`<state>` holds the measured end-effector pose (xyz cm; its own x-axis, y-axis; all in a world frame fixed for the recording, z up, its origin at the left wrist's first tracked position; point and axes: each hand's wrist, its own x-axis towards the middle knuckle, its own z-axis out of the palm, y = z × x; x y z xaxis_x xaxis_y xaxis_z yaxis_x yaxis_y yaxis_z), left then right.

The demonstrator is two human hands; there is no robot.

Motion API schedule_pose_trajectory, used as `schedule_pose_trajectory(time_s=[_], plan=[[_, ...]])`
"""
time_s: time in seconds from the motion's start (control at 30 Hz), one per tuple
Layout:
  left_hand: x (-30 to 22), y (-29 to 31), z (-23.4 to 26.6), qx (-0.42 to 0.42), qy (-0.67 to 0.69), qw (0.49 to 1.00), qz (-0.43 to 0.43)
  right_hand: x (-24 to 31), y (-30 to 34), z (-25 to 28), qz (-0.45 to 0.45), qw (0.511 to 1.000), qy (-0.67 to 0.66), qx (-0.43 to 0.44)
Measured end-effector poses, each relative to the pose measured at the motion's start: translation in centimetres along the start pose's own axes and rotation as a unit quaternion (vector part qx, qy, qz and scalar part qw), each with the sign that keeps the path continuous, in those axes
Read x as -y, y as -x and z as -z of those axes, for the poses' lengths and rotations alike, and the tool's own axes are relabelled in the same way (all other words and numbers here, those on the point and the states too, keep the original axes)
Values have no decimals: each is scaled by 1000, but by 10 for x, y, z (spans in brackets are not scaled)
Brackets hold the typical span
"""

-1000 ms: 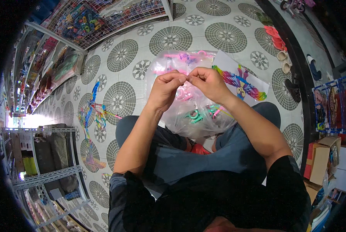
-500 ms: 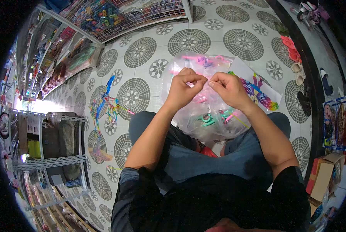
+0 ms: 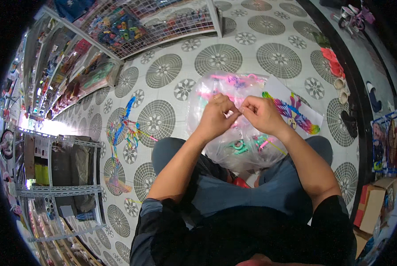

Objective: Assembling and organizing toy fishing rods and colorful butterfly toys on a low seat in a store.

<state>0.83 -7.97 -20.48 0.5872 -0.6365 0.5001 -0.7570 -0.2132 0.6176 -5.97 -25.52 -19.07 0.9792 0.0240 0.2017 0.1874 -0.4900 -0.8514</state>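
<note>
Above a clear plastic bag on the floor between my knees, both hands are close together. My left hand is closed, thumb and fingers pinched near my right fingertips. My right hand is closed in a similar pinch. Whatever the fingertips hold is too small to make out. Through the bag show pink plastic pieces at its far side and green pieces at its near side. Right of the bag lies a white sheet with a rainbow-coloured winged figure.
To my left on the tiled floor lies a tangle of colourful strips. Metal shelving stands at the left, and a wire rack of packaged goods at the far left. Shoes and a cardboard box line the right side.
The whole view has shifted slightly, so the bag and floor sit lower in the picture. My hands stay pinched together above the bag, with small changes in finger position.
</note>
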Motion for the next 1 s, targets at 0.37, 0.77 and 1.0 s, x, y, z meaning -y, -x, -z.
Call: schedule_pose_trajectory(time_s=[0.37, 0.77, 1.0], plan=[[0, -5, -1, -53, 23, 986, 154, -10, -6, 2, 26, 999, -39, -19], [-6, -7, -4, -69, -37, 989, 123, -10, -3, 7, 33, 998, -31, -48], [-1, -8, -2, -74, -30, 986, 144, -14, -5, 10, 23, 996, -53, -62]])
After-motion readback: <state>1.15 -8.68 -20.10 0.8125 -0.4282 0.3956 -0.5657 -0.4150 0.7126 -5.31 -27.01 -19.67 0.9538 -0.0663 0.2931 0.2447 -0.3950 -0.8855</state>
